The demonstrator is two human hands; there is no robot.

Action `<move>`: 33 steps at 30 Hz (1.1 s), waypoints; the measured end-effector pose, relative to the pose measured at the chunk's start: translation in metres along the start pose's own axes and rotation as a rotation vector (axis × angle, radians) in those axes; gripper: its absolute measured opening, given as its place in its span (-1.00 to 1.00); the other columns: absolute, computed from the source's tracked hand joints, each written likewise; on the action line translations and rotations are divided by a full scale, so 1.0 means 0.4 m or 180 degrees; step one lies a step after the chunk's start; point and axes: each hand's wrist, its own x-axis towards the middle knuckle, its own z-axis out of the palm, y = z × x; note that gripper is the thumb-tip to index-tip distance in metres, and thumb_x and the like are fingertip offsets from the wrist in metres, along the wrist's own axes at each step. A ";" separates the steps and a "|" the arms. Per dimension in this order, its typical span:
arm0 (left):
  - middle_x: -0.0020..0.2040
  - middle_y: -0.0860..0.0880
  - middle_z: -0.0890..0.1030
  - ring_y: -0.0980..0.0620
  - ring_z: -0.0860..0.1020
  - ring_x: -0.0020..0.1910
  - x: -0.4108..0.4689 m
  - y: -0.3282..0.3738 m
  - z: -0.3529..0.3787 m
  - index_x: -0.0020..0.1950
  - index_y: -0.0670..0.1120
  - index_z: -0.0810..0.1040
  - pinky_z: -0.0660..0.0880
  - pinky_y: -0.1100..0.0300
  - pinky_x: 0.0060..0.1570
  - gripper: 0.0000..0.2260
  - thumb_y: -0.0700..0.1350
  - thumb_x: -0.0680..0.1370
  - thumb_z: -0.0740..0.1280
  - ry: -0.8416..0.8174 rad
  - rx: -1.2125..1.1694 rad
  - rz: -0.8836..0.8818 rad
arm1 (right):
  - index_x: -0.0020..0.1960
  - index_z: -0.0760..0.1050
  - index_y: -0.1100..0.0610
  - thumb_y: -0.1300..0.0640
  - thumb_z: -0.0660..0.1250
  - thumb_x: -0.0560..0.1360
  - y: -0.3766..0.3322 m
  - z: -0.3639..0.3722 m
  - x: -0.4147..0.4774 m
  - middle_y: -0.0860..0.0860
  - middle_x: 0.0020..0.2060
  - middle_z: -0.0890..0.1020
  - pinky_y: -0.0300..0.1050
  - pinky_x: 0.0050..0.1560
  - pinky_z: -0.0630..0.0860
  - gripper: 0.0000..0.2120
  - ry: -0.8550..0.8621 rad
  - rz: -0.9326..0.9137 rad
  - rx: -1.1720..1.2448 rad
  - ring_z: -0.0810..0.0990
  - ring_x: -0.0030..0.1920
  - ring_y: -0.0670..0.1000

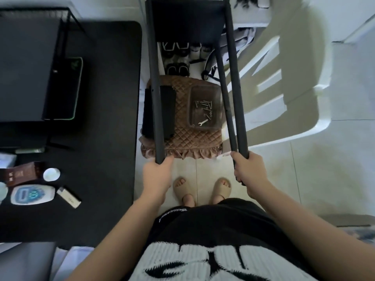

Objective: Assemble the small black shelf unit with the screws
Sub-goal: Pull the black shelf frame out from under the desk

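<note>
Pale floor tiles (203, 169) run beside a black desk (101, 118) on the left. Just right of it, the left hand (157, 177) wraps its fingers round the near end of the left pole (155, 88) of the shelf unit (188, 21), whose long axis runs straight away from the person, black top panel farthest. Beneath it, a quilted cushion (182, 136) carries loose black panels (168, 110), then a clear tray (215, 126) holding the screws (205, 105) and a wrench (203, 122). The right hand (249, 173) curls round the near ends of the two right poles (231, 88). The screws lie ahead and below, likely an easier reach for the right hand. A white chair (304, 88) stands rightmost.
</note>
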 end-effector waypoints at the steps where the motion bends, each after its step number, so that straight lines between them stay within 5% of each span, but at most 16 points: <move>1: -0.39 -0.08 0.38 0.04 0.34 -0.49 -0.021 0.007 -0.008 -0.20 -0.10 0.44 0.27 0.22 -0.59 -0.78 -0.01 0.53 0.37 0.0021 -0.0002 0.0073 | -0.16 0.38 0.18 0.09 0.33 0.55 -0.008 -0.007 -0.016 0.03 -0.52 0.33 -0.21 -0.62 0.21 -0.79 0.0010 -0.0078 0.0002 0.27 -0.60 -0.04; 13: -0.44 -0.11 0.30 0.02 0.28 -0.50 -0.239 0.155 -0.032 -0.34 -0.09 0.32 0.27 0.14 -0.50 -0.65 -0.03 0.53 0.39 0.0281 -0.0700 0.1294 | -0.27 0.28 0.08 0.04 0.36 0.54 -0.189 -0.101 -0.159 0.00 -0.51 0.32 -0.13 -0.52 0.28 -0.67 0.0073 -0.1443 0.0282 0.30 -0.51 0.00; 20: -0.42 -0.13 0.26 -0.03 0.23 -0.49 -0.324 0.337 -0.001 -0.36 -0.03 0.26 0.22 0.15 -0.52 -0.62 0.07 0.47 0.40 0.0053 -0.1105 0.2154 | -0.44 0.29 -0.06 -0.10 0.34 0.36 -0.361 -0.188 -0.221 -0.07 -0.56 0.28 -0.15 -0.50 0.26 -0.70 0.0339 -0.2118 0.0713 0.29 -0.53 0.00; 27: -0.48 -0.04 0.30 0.00 0.27 -0.53 -0.390 0.523 0.101 -0.40 0.01 0.38 0.22 0.14 -0.51 -0.66 0.16 0.42 0.41 -0.0531 -0.1131 0.2865 | -0.43 0.23 -0.06 -0.03 0.36 0.40 -0.465 -0.331 -0.279 -0.05 -0.53 0.25 -0.17 -0.54 0.25 -0.64 0.0910 -0.2609 0.1325 0.25 -0.54 -0.01; 33: -0.44 -0.16 0.22 -0.04 0.23 -0.48 -0.460 0.605 0.295 -0.36 -0.08 0.20 0.21 0.09 -0.48 -0.57 0.10 0.44 0.38 -0.1329 -0.0924 0.3241 | -0.32 0.18 0.08 -0.07 0.34 0.39 -0.428 -0.513 -0.309 0.04 -0.49 0.24 -0.15 -0.54 0.17 -0.62 0.1826 -0.2562 0.1661 0.21 -0.49 0.03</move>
